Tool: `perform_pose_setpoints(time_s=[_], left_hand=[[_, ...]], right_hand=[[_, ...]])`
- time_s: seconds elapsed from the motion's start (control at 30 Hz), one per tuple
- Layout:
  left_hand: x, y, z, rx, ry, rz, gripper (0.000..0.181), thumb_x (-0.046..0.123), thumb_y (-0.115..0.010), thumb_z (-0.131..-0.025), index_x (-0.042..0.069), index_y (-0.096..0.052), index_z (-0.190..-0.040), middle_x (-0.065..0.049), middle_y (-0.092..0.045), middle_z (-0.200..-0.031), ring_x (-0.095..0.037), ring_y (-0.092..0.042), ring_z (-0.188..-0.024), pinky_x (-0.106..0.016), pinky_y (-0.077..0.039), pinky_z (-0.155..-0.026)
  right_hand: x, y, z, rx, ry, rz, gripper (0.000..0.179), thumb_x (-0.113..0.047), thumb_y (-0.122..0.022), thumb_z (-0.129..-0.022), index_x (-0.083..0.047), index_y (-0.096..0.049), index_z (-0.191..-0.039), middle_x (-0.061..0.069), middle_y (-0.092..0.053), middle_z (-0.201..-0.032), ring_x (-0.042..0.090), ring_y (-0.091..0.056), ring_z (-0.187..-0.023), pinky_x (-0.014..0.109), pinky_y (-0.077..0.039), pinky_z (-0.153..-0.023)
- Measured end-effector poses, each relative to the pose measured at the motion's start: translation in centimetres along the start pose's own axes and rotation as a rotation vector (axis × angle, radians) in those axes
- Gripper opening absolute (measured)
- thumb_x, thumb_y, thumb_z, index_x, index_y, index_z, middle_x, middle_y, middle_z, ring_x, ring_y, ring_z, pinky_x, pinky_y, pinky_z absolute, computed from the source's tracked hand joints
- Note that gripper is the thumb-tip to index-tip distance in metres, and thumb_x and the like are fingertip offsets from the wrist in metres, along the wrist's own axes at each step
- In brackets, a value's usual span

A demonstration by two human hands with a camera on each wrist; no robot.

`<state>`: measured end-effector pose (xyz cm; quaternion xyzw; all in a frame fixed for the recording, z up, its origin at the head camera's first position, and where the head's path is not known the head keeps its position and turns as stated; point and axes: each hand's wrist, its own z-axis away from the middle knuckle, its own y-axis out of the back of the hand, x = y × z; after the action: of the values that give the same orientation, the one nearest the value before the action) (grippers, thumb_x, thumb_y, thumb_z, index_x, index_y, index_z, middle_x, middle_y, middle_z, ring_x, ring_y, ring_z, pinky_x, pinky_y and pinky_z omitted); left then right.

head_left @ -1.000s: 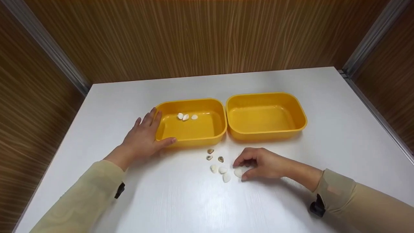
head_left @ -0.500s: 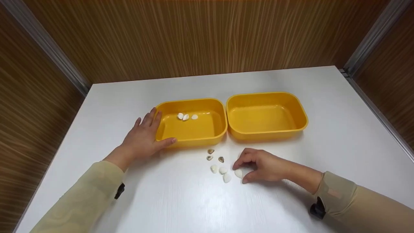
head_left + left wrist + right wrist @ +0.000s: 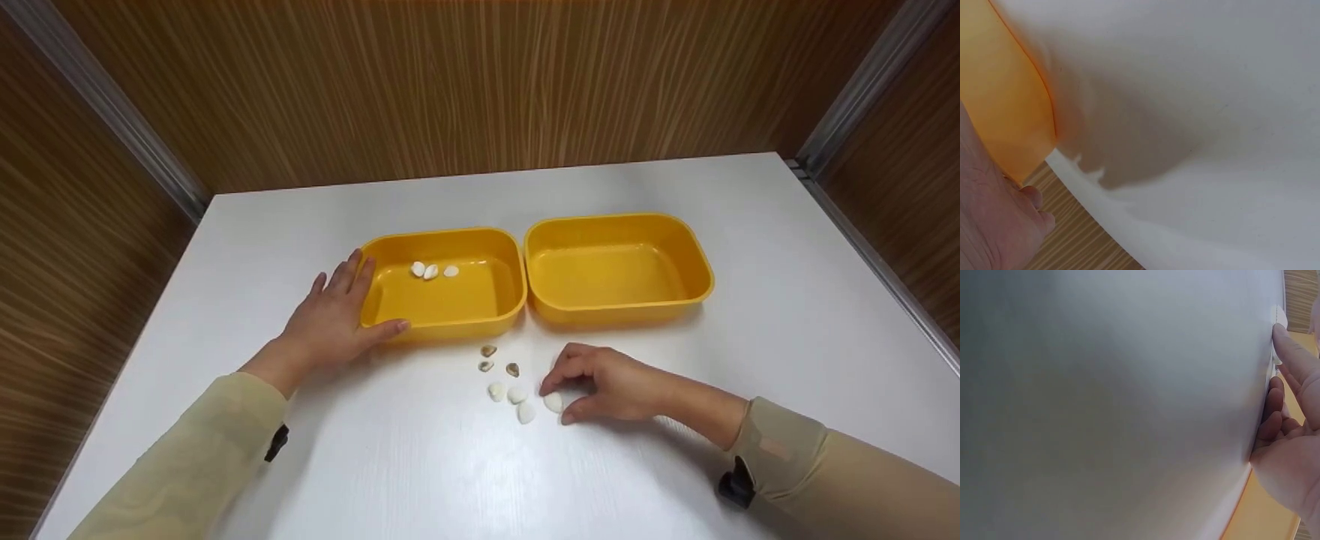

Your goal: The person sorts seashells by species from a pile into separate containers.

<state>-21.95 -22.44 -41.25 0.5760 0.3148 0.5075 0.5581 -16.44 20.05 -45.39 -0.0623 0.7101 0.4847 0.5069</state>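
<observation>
In the head view, my left hand [image 3: 326, 319] rests at the left end of the left yellow tub [image 3: 442, 328], fingers straight along its side and thumb over the front rim. My right hand [image 3: 611, 382] is low at the table, its bent fingers and thumb at the edges of a white seashell [image 3: 553, 403]. Just left of it lie several more white seashells [image 3: 517, 394]. Beyond them are three small brown-marked seashells [image 3: 513, 370]. Inside the left tub sit three white seashells [image 3: 430, 272]. The left wrist view shows part of the hand against the tub [image 3: 1005, 84].
A second yellow tub [image 3: 619, 307] stands right beside the first, with nothing in it. Both are on a white table [image 3: 390, 465]. Wood-grain panels [image 3: 480, 90] rise behind and at both sides, with metal profiles in the corners.
My right hand's fingers have spread slightly and shifted a little around the white seashell, which now shows more between them. The left hand and both tubs have stayed in place.
</observation>
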Motion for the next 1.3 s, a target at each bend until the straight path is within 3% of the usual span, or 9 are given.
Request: perform_pose_setpoints(time_s=[0.27, 0.87, 1.17, 1.3], left_hand=[[-0.07, 0.06, 0.01, 0.021, -0.026, 0.001, 0.12, 0.087, -0.041, -0.094, 0.003, -0.003, -0.17, -0.017, 0.004, -0.177, -0.044, -0.01, -0.161, -0.058, -0.001, -0.129], [-0.14, -0.09, -0.04, 0.015, -0.018, 0.003, 0.121, 0.089, -0.04, -0.092, 0.005, -0.001, -0.17, -0.016, 0.004, -0.178, -0.042, -0.01, -0.162, -0.056, -0.001, -0.13], [-0.02, 0.04, 0.09, 0.008, -0.013, 0.035, 0.123, 0.091, -0.04, -0.09, 0.006, -0.002, -0.171, -0.015, 0.006, -0.178, -0.043, -0.013, -0.161, -0.054, -0.003, -0.13], [-0.03, 0.01, 0.11, 0.002, 0.0, 0.063, 0.124, 0.093, -0.04, -0.089, 0.008, -0.001, -0.171, -0.014, 0.007, -0.178, -0.051, -0.02, -0.157, -0.058, -0.013, -0.129]], right_hand=[[-0.29, 0.17, 0.05, -0.007, -0.011, -0.001, 0.03, -0.012, -0.09, -0.087, -0.018, -0.082, -0.115, -0.003, -0.068, -0.112, 0.018, -0.065, -0.106, 0.027, -0.053, -0.095], [0.0, -0.04, 0.03, 0.0, -0.004, -0.027, 0.023, -0.013, -0.089, -0.088, -0.014, -0.077, -0.108, -0.001, -0.067, -0.109, 0.02, -0.066, -0.106, 0.027, -0.053, -0.099], [-0.15, -0.2, 0.15, 0.013, -0.023, -0.099, 0.021, -0.008, -0.086, -0.089, -0.013, -0.074, -0.106, 0.001, -0.069, -0.102, 0.025, -0.063, -0.097, 0.024, -0.054, -0.085], [-0.27, -0.22, 0.09, 0.014, -0.026, -0.104, 0.021, -0.009, -0.087, -0.09, -0.013, -0.074, -0.106, 0.002, -0.069, -0.096, 0.022, -0.062, -0.09, 0.022, -0.052, -0.078]])
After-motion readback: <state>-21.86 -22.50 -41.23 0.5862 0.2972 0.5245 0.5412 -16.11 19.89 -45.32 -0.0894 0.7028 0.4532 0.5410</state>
